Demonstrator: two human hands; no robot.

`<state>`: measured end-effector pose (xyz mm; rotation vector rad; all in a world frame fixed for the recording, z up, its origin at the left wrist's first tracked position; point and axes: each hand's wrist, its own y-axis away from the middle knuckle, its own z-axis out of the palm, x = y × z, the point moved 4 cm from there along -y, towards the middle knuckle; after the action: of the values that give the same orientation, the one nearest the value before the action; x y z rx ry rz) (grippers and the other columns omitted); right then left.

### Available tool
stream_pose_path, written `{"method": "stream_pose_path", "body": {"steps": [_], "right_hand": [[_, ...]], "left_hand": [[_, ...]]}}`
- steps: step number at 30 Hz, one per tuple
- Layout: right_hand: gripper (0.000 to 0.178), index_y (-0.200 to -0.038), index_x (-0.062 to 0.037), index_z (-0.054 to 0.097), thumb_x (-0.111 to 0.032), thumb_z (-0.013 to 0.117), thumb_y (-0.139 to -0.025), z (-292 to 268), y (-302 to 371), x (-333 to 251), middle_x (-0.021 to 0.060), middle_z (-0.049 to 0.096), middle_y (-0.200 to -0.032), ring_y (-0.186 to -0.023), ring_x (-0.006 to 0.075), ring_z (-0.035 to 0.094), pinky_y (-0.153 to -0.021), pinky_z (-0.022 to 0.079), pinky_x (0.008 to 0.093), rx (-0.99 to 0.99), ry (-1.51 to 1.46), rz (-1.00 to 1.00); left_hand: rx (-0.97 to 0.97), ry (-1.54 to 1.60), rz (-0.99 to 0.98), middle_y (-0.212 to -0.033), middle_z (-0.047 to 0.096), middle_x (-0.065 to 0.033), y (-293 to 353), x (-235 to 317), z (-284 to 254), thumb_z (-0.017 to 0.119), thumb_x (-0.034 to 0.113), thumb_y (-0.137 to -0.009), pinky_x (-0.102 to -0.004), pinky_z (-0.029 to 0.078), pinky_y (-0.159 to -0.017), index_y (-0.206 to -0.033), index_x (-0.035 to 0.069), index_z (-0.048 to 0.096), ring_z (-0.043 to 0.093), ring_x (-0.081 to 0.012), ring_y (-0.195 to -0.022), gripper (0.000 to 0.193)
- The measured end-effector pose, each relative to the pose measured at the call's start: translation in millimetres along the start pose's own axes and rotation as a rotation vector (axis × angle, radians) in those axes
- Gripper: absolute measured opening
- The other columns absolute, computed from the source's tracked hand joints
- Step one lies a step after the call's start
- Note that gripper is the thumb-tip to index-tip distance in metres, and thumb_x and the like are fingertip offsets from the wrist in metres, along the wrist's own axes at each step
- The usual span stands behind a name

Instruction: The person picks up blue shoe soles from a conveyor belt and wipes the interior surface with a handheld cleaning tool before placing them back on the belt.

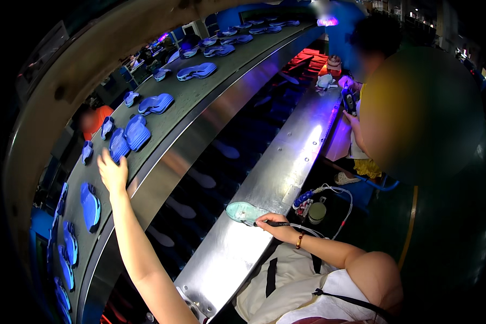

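My left hand [111, 171] reaches up onto the upper grey conveyor belt [191, 97], fingers spread, right beside a stack of blue shoe soles [119, 144]; it holds nothing. My right hand [278, 225] grips a black pen-like tool [271, 223] whose tip touches a pale green shoe sole [242, 211] lying on the shiny metal ledge [275, 178]. A beaded bracelet [299, 241] sits on my right wrist.
More blue soles [197, 71] ride the belt toward the back. A lower dark belt [210, 178] carries faint soles. Another person in a yellow top [410, 108] works at the ledge's far end. A small round container [317, 212] and cables [340, 200] sit by my right hand.
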<state>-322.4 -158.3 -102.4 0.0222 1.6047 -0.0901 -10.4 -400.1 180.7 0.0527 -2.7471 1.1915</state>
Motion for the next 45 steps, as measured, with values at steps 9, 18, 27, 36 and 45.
{"method": "stream_pose_path", "body": {"steps": [9, 18, 27, 36, 45], "right_hand": [[0.021, -0.094, 0.0005, 0.061, -0.016, 0.059, -0.083, 22.2, 0.9, 2.1, 0.0027, 0.061, -0.079, -0.07, 0.0066, 0.055, -0.061, 0.045, 0.0198, -0.089, -0.088, 0.071], [0.027, -0.093, -0.0026, 0.061, -0.027, 0.059, -0.082, 18.4, 0.7, 14.5, 0.0006, 0.058, -0.07, -0.065, 0.0057, 0.053, -0.059, 0.042, 0.02, -0.08, -0.103, 0.12], [0.023, -0.092, -0.0017, 0.062, -0.022, 0.059, -0.082, 28.3, -8.1, -5.1, 0.003, 0.061, -0.077, -0.069, 0.0081, 0.055, -0.062, 0.043, 0.0212, -0.068, -0.094, 0.001], [0.021, -0.09, 0.0018, 0.061, -0.017, 0.06, -0.081, -12.1, -5.0, 10.2, 0.0016, 0.059, -0.071, -0.062, 0.0067, 0.053, -0.058, 0.042, 0.0204, 0.011, -0.031, 0.029], [0.022, -0.091, -0.0007, 0.063, -0.02, 0.055, -0.084, 2.8, -11.9, -10.5, 0.0009, 0.061, -0.074, -0.061, 0.0051, 0.052, -0.053, 0.037, 0.0182, -0.036, -0.071, 0.024]], "left_hand": [[-0.172, 0.069, -0.039, -0.124, 0.04, -0.0205, -5.7, -3.4, 9.0, 0.06, 0.036, -0.075, -0.0419, 0.038, -0.089, -0.111, 0.005, 0.044, 0.044, -0.0358, -0.11, 0.051], [-0.246, 0.473, 0.139, -0.082, 0.06, -0.0147, 9.2, 31.6, -14.8, 0.064, 0.021, -0.076, -0.0331, 0.044, -0.073, -0.086, 0.002, 0.049, 0.058, -0.0257, -0.08, 0.027], [-0.251, 0.49, 0.175, -0.086, 0.06, -0.0172, 13.8, 41.3, -9.4, 0.063, 0.03, -0.075, -0.0358, 0.044, -0.073, -0.09, 0.004, 0.052, 0.058, -0.0295, -0.082, 0.032], [0.316, 0.943, 0.117, -0.09, 0.054, -0.0144, 94.6, 34.9, -73.2, 0.066, 0.018, -0.071, -0.0365, 0.036, -0.085, -0.074, 0.003, 0.045, 0.049, -0.0274, -0.091, 0.026], [-0.321, 2.056, -0.575, -0.109, 0.052, -0.0156, 230.6, 17.0, -59.2, 0.06, 0.021, -0.076, -0.0377, 0.046, -0.086, -0.12, -0.005, 0.037, 0.055, -0.0247, -0.099, 0.056]]}}
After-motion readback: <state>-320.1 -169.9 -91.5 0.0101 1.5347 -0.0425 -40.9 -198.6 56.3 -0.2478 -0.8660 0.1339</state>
